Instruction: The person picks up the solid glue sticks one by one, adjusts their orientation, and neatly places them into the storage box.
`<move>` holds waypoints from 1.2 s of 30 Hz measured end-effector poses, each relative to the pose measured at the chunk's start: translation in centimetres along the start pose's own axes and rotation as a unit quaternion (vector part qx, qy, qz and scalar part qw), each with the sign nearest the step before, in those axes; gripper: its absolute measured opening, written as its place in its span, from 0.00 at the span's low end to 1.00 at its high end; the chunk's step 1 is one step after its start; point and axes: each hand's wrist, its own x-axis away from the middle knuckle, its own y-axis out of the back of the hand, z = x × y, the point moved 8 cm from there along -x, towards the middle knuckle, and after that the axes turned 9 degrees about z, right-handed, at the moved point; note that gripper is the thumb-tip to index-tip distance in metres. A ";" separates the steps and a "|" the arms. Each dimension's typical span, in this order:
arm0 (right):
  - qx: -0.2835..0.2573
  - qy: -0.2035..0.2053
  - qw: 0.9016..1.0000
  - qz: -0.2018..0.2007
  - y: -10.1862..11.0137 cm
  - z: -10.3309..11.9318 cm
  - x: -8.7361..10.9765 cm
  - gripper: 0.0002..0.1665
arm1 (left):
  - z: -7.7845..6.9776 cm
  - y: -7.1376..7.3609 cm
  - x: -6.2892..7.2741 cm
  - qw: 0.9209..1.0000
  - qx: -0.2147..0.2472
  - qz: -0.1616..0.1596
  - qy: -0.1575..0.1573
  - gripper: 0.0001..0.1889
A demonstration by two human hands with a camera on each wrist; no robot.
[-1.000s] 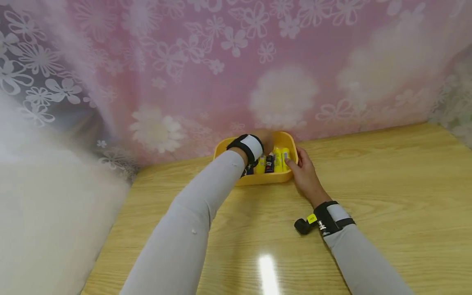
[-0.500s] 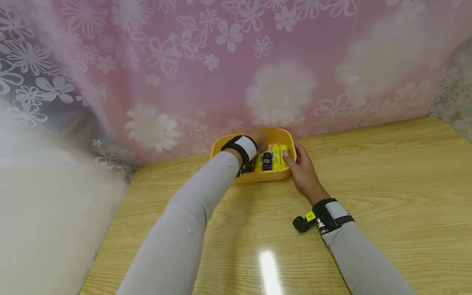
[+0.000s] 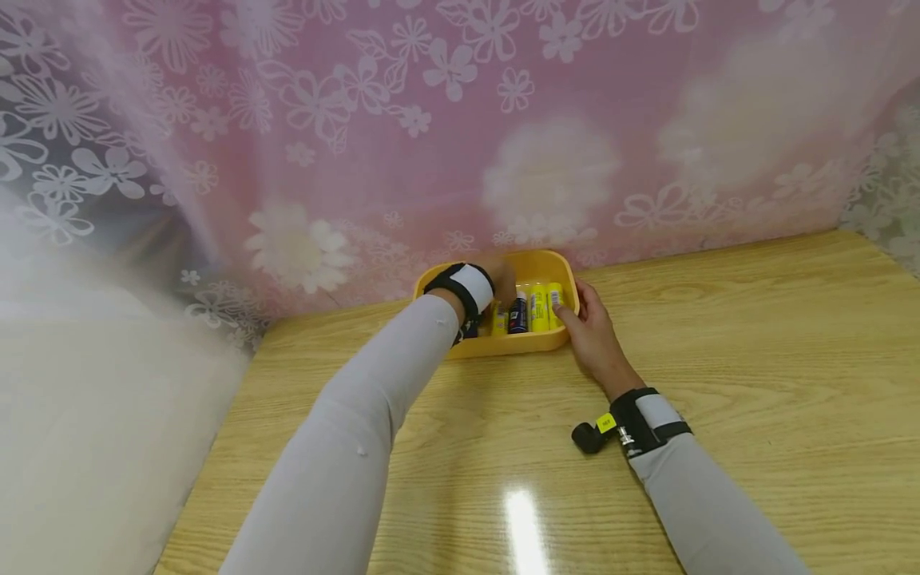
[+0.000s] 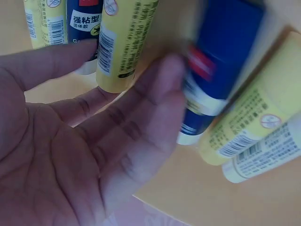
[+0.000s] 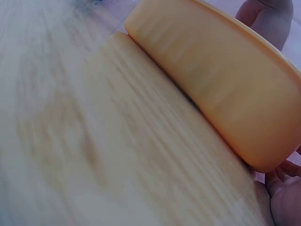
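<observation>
A yellow plastic basket holds a row of glue sticks, with yellow ones and a dark blue one showing at its right side. My left hand reaches down inside it. In the left wrist view, the loosely extended fingers reach a slightly blurred blue glue stick, and the thumb is apart from them. A yellow glue stick stands behind the hand. My right hand grips the basket's right end, thumb over the rim and fingers outside.
The basket stands on a wood-grain table, against a pink flowered curtain at the back. A small black wrist camera sticks out from the right wrist strap. White fabric hangs at the left.
My left hand has moved left along the basket, uncovering more of the dark blue glue stick. The right hand keeps its grip on the basket's end. The head view shifts slightly.
</observation>
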 end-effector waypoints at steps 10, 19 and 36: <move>-0.008 0.000 1.000 -0.001 0.1 0.0 0.3 0.40 | 0.8 -1.2 -1.2 0.999 0.024 0.011 0.024 0.12; -0.010 0.006 1.000 0.003 -0.2 0.0 0.2 0.39 | 0.8 -1.0 0.8 0.996 -0.005 -0.082 0.013 0.08; -0.011 0.013 1.000 0.003 -0.5 0.1 0.1 0.39 | -2.5 -2.5 4.7 0.984 -0.167 -0.035 -0.039 0.04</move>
